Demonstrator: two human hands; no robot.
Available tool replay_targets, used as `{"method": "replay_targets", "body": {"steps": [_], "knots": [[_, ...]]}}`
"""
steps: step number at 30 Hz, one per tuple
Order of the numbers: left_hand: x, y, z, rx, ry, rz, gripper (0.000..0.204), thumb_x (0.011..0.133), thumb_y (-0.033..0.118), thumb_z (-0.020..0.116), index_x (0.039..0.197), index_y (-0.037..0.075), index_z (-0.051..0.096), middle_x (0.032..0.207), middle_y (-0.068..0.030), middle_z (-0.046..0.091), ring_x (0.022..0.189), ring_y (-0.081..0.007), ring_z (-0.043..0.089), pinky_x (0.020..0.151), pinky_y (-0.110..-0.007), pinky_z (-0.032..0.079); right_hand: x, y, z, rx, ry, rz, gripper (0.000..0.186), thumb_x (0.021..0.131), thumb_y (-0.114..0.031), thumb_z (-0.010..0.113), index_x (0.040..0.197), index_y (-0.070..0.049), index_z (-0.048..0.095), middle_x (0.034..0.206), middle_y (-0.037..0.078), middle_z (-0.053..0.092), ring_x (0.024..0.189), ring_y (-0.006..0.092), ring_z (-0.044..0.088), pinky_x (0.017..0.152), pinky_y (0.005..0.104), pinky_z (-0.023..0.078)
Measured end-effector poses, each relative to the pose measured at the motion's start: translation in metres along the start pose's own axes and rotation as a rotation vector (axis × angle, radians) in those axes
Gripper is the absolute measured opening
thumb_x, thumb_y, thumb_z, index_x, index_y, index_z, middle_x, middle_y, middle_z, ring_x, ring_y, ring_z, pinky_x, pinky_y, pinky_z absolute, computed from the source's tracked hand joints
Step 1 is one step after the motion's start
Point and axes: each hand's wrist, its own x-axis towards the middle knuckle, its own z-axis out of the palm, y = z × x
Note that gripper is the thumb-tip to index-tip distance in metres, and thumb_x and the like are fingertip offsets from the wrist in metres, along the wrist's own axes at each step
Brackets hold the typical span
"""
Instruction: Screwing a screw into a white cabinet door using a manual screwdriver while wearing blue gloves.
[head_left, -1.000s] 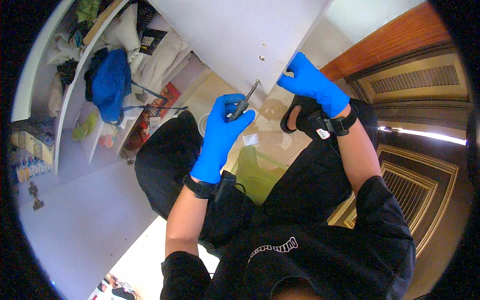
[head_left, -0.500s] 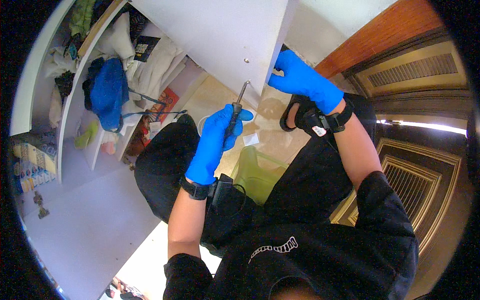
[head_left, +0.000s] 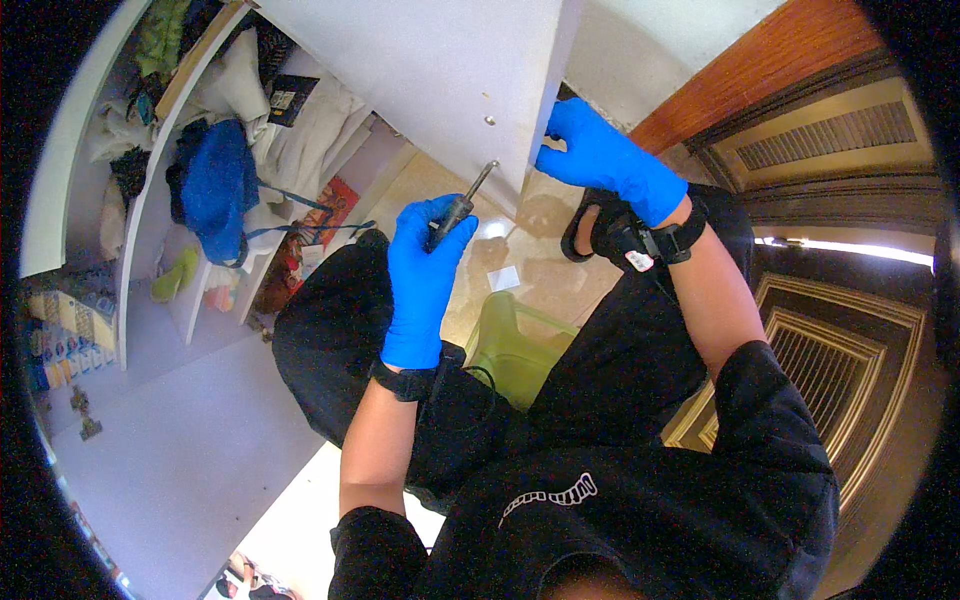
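Note:
A screwdriver (head_left: 458, 215) with a dark handle and a metal shaft is held in the fingers of my blue-gloved left hand (head_left: 420, 270). Its tip meets a small screw (head_left: 493, 164) low on the white panel (head_left: 430, 70), near the panel's corner. Another small round fitting (head_left: 489, 120) sits above that screw. At the panel's far-right edge is my right hand (head_left: 600, 155), also gloved in blue. Its thumb and fingers are bent, with their tips behind the panel edge, so what they hold there is hidden.
To the left, an open cabinet (head_left: 150, 210) holds clothes and a blue bag (head_left: 215, 185). A green plastic stool (head_left: 510, 350) stands between my legs on the tiled floor, near a white paper square (head_left: 503, 278). A dark, gold-trimmed door (head_left: 830, 350) is at the right.
My left hand has rolled and changed its grip around the screwdriver's handle, with the tip still at the screw. My right hand has barely moved.

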Motion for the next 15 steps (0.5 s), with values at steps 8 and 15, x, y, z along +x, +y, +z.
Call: {"method": "replay_targets", "body": {"steps": [8,15], "knots": [[0.001,0.031,-0.006,-0.113,-0.316,-0.411,0.031,0.087,0.029,0.045,0.089,0.004,0.063,0.060,0.0030,0.047,0.055,-0.0043,0.040,0.045,-0.018,0.030,-0.002,0.001,-0.001,0.047,-0.009,0.013,0.034,0.067,-0.015,0.052,0.096,-0.001,0.060,0.093,0.017,0.061,0.085,0.0255,0.059,0.078,0.0323,0.045],[-0.002,0.037,-0.001,-0.179,-0.461,-0.502,0.032,0.086,0.034,0.046,0.081,0.007,0.062,0.058,0.0044,0.045,0.044,-0.0015,0.030,0.040,-0.017,0.022,-0.001,-0.002,-0.003,0.038,-0.026,-0.002,0.033,0.067,-0.015,0.052,0.096,-0.001,0.060,0.094,0.017,0.060,0.087,0.0262,0.059,0.079,0.0324,0.045]]}}
